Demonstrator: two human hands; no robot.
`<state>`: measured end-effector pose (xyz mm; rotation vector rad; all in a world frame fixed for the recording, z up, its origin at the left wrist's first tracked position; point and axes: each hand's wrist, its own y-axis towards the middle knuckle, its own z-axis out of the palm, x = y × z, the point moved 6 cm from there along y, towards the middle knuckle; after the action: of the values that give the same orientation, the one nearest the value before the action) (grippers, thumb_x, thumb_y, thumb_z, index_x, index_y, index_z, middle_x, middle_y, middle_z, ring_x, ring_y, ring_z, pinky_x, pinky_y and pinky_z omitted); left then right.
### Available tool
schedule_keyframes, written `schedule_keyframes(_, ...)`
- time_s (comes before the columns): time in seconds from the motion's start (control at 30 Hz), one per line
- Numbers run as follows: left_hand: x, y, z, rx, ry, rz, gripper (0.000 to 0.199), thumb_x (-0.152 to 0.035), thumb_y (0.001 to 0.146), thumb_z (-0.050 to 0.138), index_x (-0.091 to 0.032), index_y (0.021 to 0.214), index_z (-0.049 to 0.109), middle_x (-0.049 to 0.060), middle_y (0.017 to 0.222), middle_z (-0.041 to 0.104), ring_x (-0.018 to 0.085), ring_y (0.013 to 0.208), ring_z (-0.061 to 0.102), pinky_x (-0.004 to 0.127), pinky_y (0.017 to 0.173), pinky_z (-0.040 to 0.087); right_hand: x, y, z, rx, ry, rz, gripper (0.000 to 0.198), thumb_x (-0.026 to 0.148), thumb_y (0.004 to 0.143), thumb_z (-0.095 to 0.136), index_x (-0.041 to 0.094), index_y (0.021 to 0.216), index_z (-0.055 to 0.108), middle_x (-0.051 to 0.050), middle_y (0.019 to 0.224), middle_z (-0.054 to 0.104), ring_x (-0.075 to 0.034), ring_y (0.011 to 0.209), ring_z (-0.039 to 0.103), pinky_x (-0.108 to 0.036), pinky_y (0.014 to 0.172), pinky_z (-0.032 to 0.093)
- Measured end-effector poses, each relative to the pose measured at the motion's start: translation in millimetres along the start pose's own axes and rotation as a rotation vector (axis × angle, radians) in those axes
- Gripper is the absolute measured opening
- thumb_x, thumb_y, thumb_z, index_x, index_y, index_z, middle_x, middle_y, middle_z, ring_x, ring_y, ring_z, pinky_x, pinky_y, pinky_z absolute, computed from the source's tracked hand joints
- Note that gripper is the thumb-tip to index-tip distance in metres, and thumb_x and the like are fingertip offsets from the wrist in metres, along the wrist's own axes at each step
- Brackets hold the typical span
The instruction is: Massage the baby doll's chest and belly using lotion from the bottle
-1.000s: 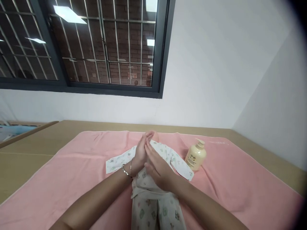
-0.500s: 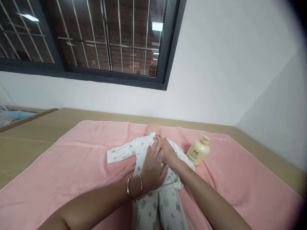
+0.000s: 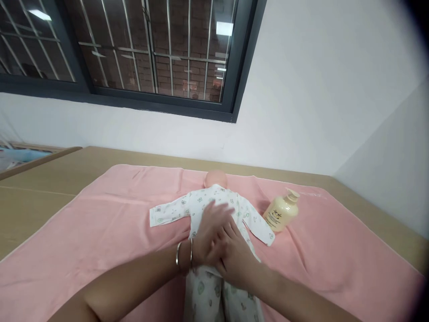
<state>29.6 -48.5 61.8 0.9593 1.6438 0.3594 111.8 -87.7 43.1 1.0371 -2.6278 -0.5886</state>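
Observation:
My left hand [image 3: 211, 235], with two silver bangles [image 3: 184, 256] at the wrist, is held against my right hand [image 3: 237, 257] above a doll's torso. The left fingers are stretched out and smeared by motion. On the right hand the fingers are extended too, partly hidden where the palms meet. Neither hand shows an object in it. Beneath them lies a baby doll with a bare round head [image 3: 215, 178], wearing a white printed top [image 3: 204, 201] and matching trousers [image 3: 204, 293]. Its arms are spread to the sides. A pale yellow pump bottle [image 3: 280, 211] leans beside the sleeve at the right.
A pink blanket [image 3: 117, 214] with some creases covers much of the wooden surface [image 3: 43, 190]. Behind it rise a white wall [image 3: 295, 98] and a dark-framed window [image 3: 161, 105] with metal bars. Light blue material [image 3: 23, 155] shows beyond the wooden edge at far left.
Both hands have left the chest of the doll's top and come lower and nearer to me. The right hand has turned toward the left, and they now press together.

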Motion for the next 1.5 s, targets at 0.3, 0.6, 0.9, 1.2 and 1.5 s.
schedule_keyframes(0.3,37.2,20.5,-23.5,-0.532,-0.018,-0.229,0.034,-0.034,0.095,0.04,-0.02,0.125,0.045,0.011,0.128,0.051,0.023,0.122,0.047,0.044,0.107,0.034,-35.2,20.6,-14.7,-0.138,0.05,0.006,0.043,0.018,0.09,0.039,0.008,0.131,0.051,-0.013,0.142,0.04,-0.026,0.138,0.025,-0.054,0.115,0.017)
schedule_keyframes(0.6,32.4,13.5,-18.6,-0.412,0.149,-0.064,0.041,-0.036,0.096,0.038,-0.02,0.133,0.039,0.013,0.136,0.044,0.026,0.128,0.041,0.048,0.111,0.029,-74.9,49.0,7.3,0.0,0.01,0.179,0.047,0.031,0.099,0.036,0.016,0.144,0.039,-0.009,0.15,0.026,-0.025,0.141,0.016,-0.053,0.114,0.021)
schedule_keyframes(0.9,32.1,12.4,-21.4,-0.47,0.137,-0.05,0.049,-0.044,0.095,0.038,-0.017,0.135,0.035,0.015,0.137,0.04,0.027,0.13,0.038,0.048,0.111,0.027,-51.2,50.3,2.8,0.082,-0.006,-0.011,0.044,0.026,0.097,0.04,0.023,0.14,0.045,-0.003,0.15,0.029,-0.028,0.141,0.013,-0.058,0.115,0.008)
schedule_keyframes(1.2,33.3,10.5,-21.6,-0.493,0.154,-0.053,0.046,-0.038,0.096,0.037,-0.019,0.138,0.031,0.014,0.137,0.038,0.027,0.13,0.037,0.049,0.112,0.027,-74.3,38.4,7.9,-0.053,-0.062,0.345,0.053,0.03,0.098,0.038,0.005,0.144,0.035,-0.018,0.149,0.025,-0.032,0.14,0.018,-0.054,0.112,0.023)
schedule_keyframes(1.5,47.9,9.6,-14.6,-0.443,0.143,-0.111,0.047,-0.039,0.094,0.042,-0.019,0.136,0.031,0.013,0.135,0.041,0.025,0.128,0.04,0.047,0.11,0.029,-98.4,60.6,5.3,0.058,0.075,0.189,0.044,0.038,0.103,0.032,0.025,0.144,0.039,-0.004,0.149,0.03,-0.024,0.14,0.02,-0.053,0.114,0.018)
